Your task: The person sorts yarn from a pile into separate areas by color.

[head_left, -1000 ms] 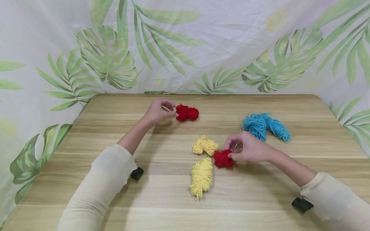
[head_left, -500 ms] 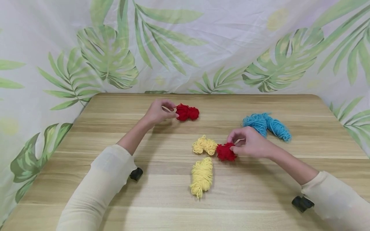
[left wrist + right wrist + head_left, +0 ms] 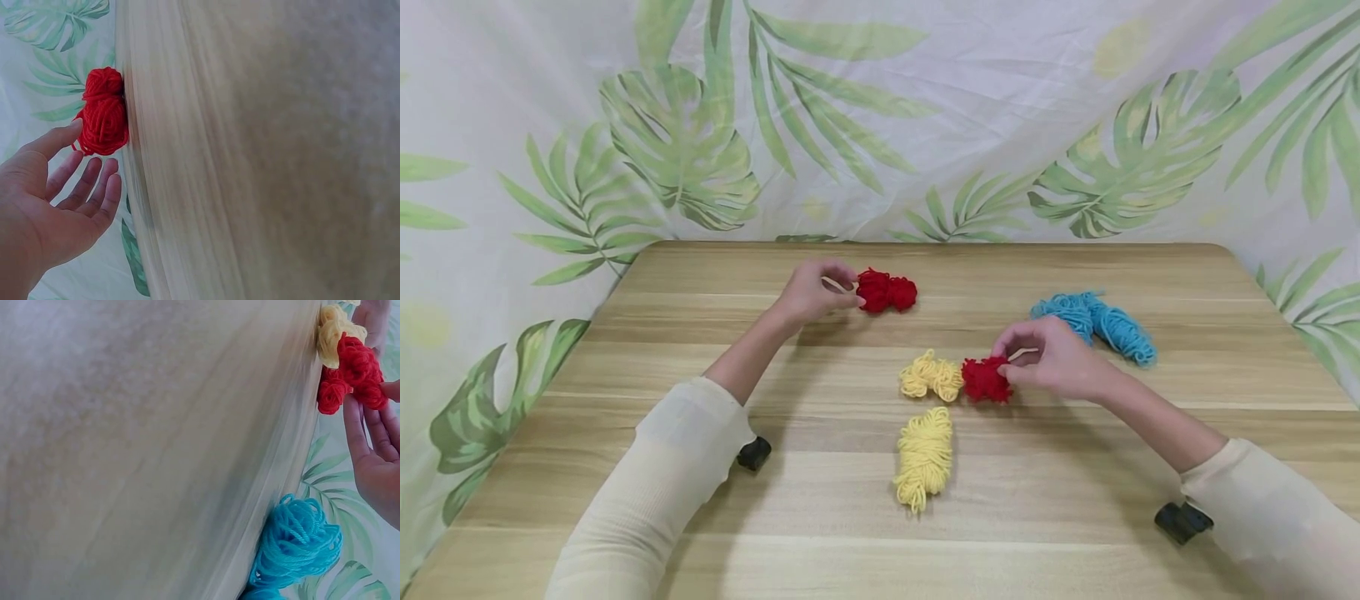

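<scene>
At the back of the table a red yarn skein (image 3: pixel 886 292), pinched in at its middle, lies beside my left hand (image 3: pixel 816 290). In the left wrist view the thumb tip meets that skein (image 3: pixel 104 122), while the other fingers are loosely bent below it. My right hand (image 3: pixel 1051 358) pinches a second red skein (image 3: pixel 987 380) between thumb and fingers, just right of a small yellow skein (image 3: pixel 931 377). In the right wrist view, fingers support the held red skein (image 3: pixel 362 369) from below. A larger yellow skein (image 3: pixel 923 460) lies nearer the front.
Two blue skeins (image 3: pixel 1123 333) lie at the back right, partly behind my right hand. The wooden table (image 3: pixel 820 517) ends at a leaf-patterned curtain (image 3: pixel 865 108). Black wrist devices (image 3: pixel 754 452) sit under both sleeves.
My right hand has carried its red skein toward the back of the table, from beside the yellow skeins' gap to level with the small yellow one. The left hand stays almost still.
</scene>
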`<state>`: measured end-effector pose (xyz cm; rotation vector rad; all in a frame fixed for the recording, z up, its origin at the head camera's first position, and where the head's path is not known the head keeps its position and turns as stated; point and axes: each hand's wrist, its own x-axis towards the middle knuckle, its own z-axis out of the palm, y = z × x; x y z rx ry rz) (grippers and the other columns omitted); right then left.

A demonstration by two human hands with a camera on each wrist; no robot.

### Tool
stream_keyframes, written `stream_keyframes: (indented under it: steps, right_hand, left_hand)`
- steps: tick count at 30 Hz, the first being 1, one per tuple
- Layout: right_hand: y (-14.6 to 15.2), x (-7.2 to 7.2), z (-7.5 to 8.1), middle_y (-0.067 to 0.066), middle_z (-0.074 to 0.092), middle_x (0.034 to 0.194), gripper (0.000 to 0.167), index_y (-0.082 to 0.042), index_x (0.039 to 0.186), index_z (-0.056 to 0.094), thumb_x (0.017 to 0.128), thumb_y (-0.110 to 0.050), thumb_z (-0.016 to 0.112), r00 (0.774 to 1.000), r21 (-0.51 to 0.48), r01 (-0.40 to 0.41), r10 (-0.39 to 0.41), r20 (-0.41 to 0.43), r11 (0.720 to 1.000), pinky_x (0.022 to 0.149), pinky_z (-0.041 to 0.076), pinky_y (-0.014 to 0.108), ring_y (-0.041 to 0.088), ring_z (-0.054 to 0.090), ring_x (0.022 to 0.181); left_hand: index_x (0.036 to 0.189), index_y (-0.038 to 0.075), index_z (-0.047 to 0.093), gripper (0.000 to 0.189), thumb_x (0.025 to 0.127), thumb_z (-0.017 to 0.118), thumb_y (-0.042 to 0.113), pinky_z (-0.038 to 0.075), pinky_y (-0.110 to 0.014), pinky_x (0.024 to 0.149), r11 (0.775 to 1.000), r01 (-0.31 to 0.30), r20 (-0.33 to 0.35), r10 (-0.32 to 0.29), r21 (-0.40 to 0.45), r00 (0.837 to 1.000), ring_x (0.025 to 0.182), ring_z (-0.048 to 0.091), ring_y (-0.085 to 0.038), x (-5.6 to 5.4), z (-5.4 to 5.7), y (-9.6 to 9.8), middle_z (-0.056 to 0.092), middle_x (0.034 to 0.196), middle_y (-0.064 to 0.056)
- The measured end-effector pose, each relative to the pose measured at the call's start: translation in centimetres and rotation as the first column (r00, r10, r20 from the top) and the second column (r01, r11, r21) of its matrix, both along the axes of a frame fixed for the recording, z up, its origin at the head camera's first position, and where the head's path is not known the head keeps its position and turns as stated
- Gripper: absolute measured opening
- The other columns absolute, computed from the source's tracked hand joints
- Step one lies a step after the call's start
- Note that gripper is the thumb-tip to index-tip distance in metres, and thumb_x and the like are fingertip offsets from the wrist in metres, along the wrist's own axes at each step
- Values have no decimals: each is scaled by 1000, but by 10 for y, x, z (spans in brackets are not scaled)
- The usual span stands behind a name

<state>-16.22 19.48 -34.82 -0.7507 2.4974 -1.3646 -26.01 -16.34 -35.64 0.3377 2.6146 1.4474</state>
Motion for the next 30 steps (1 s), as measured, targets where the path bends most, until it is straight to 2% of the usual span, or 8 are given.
stream_keyframes:
  steps: [4,8,14,20,30]
  right_hand:
    - [0,-1,1,10,71,100,12,1,97,72,87,7,74,1000,-11,31,-30,3,999,83,61,30,27,69,97]
    - [0,-2,3,12,72,100,10,1,97,72,88,6,75,998,-18,59,-59,9,998,83,60,28,27,69,97]
    - [0,-5,5,13,73,102,10,3,98,73,88,6,75,997,-34,77,-76,18,996,83,60,26,26,69,97]
    - [1,-7,8,14,72,101,10,4,98,73,89,6,74,995,-52,93,-91,33,994,80,59,23,23,69,96]
    - [-1,-12,7,16,72,102,9,4,100,72,91,4,72,986,-39,158,-155,58,987,76,58,24,18,69,93]
  left_hand:
    - [116,-7,68,34,87,83,4,59,-34,78,1000,7,-3,-7,-12,1000,92,70,-30,2,-1,0,68,111,-22]
    - [113,-5,69,32,87,83,5,57,-25,72,1000,19,-9,-19,-11,1000,91,70,-30,6,-1,1,68,109,-20]
    - [112,-5,70,32,86,84,5,58,-28,72,999,40,-10,-40,1,999,89,70,-30,12,1,5,68,108,-20]
    - [111,-6,70,31,84,85,2,56,-24,73,997,71,-11,-71,0,997,90,69,-30,18,3,11,68,106,-20]
    - [111,-6,69,30,85,83,1,59,-33,86,992,120,-15,-121,-23,993,92,70,-31,27,4,19,67,106,-18]
